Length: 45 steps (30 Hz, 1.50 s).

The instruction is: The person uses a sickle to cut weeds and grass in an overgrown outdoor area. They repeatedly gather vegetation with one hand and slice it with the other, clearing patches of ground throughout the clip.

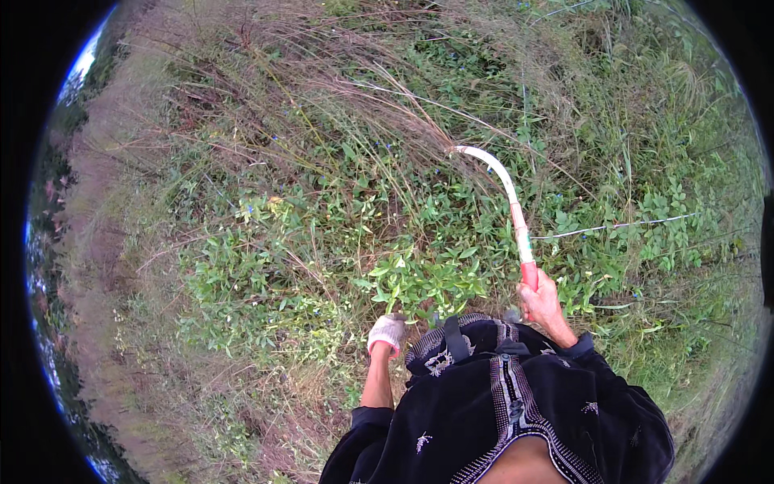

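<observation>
My bare right hand (540, 299) is closed around the red grip of a long-handled sickle (522, 236). Its pale, curved end reaches up and left into dry grass stalks (423, 130); whether that end has an edge cannot be made out. On my left hand (387, 331) is a whitish knitted glove with a pink cuff. The gloved fingers are curled at the base of a leafy green plant (423, 281), close to my dark embroidered clothing. What lies inside the glove's fingers is hidden, so a hold on the stems cannot be confirmed.
Dense weeds (242, 266) with small blue flowers spread ahead and to the left. A thin pale cord or stalk (629, 225) runs across the growth at right. Tall brownish grass (115, 212) stands at the left, with trees beyond it.
</observation>
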Tool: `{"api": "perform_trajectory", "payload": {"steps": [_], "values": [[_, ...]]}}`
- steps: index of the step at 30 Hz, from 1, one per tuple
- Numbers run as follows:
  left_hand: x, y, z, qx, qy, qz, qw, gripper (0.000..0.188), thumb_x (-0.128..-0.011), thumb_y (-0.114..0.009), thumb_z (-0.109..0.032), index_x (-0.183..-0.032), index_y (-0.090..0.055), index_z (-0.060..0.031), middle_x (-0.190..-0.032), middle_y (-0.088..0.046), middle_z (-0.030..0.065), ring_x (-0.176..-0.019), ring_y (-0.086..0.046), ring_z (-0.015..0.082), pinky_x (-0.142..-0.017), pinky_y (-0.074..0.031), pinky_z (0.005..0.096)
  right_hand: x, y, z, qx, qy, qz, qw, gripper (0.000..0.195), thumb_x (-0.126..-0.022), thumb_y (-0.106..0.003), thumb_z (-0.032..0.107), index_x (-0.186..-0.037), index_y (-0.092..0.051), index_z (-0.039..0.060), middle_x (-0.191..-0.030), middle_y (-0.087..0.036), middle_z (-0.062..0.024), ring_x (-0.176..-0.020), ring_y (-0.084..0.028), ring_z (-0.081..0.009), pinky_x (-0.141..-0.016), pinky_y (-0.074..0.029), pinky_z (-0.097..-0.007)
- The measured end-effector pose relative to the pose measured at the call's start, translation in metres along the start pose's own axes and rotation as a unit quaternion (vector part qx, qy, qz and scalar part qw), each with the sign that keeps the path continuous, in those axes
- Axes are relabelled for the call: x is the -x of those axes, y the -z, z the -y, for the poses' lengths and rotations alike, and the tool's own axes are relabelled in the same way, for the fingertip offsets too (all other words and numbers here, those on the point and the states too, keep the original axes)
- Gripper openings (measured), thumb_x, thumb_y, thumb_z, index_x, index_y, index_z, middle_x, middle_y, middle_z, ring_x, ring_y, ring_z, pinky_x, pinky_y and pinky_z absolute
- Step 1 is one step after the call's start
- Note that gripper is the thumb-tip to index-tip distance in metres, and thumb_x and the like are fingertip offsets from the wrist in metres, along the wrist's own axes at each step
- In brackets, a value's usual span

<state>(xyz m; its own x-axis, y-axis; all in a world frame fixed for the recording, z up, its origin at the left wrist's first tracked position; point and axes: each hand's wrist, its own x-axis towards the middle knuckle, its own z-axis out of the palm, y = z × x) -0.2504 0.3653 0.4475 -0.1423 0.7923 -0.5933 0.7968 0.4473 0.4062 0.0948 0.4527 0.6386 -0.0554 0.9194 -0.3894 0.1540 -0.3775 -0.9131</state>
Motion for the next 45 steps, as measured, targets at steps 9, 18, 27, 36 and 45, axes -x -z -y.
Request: {"api": "perform_trajectory", "payload": {"steps": [9,18,27,36,45], "values": [[-0.088,0.098,-0.197,0.219,-0.230,0.114,0.941,0.032,-0.086,-0.050,-0.028,-0.107,-0.062,-0.0073,-0.096,-0.066,0.0101,-0.086,-0.062,0.0215,-0.078,-0.046,0.0306,0.079,0.034,-0.030,-0.180,0.018,-0.297,0.938,0.008,-0.083,-0.049,0.004,-0.087,-0.042,0.0037,-0.057,-0.044,-0.0003,-0.037,-0.041,-0.0076,-0.031,-0.036,-0.0223],[-0.123,0.042,-0.363,-0.182,-0.395,0.064,0.898,0.046,-0.082,-0.049,-0.035,-0.124,-0.049,-0.0166,-0.116,-0.052,0.0173,-0.104,-0.053,0.0323,-0.089,-0.043,0.0396,0.136,0.064,-0.035,-0.214,0.016,-0.424,0.880,0.006,-0.084,-0.046,0.001,-0.086,-0.041,0.0044,-0.057,-0.042,0.0008,-0.038,-0.039,-0.0073,-0.031,-0.034,-0.0216],[-0.140,-0.032,-0.374,-0.251,-0.451,0.107,0.850,0.030,-0.081,-0.046,-0.031,-0.096,-0.063,-0.0114,-0.093,-0.064,0.0144,-0.088,-0.060,0.0315,-0.076,-0.048,0.0417,0.156,0.096,-0.040,-0.191,0.013,-0.475,0.859,0.009,-0.083,-0.049,0.003,-0.088,-0.042,0.0031,-0.055,-0.045,-0.0007,-0.036,-0.042,-0.0081,-0.031,-0.036,-0.0218],[-0.062,-0.017,-0.338,-0.359,-0.556,0.029,0.749,0.028,-0.083,-0.050,-0.033,-0.080,-0.062,-0.0071,-0.083,-0.061,0.0123,-0.082,-0.059,0.0283,-0.072,-0.045,0.0417,0.145,0.189,-0.054,0.086,-0.004,-0.541,0.837,0.014,-0.080,-0.053,0.007,-0.086,-0.042,0.0016,-0.052,-0.046,-0.0082,-0.038,-0.046,-0.0206,-0.037,-0.040,-0.0332],[-0.003,0.010,-0.289,-0.404,-0.602,-0.019,0.688,0.018,-0.078,-0.047,-0.018,-0.076,-0.060,-0.0060,-0.079,-0.060,0.0107,-0.078,-0.058,0.0266,-0.070,-0.043,0.0395,0.056,0.347,-0.062,0.623,-0.088,-0.359,0.689,0.021,-0.083,-0.047,0.017,-0.086,-0.049,-0.0034,-0.068,-0.061,-0.0218,-0.062,-0.062,-0.0371,-0.054,-0.050,-0.0459]]}}
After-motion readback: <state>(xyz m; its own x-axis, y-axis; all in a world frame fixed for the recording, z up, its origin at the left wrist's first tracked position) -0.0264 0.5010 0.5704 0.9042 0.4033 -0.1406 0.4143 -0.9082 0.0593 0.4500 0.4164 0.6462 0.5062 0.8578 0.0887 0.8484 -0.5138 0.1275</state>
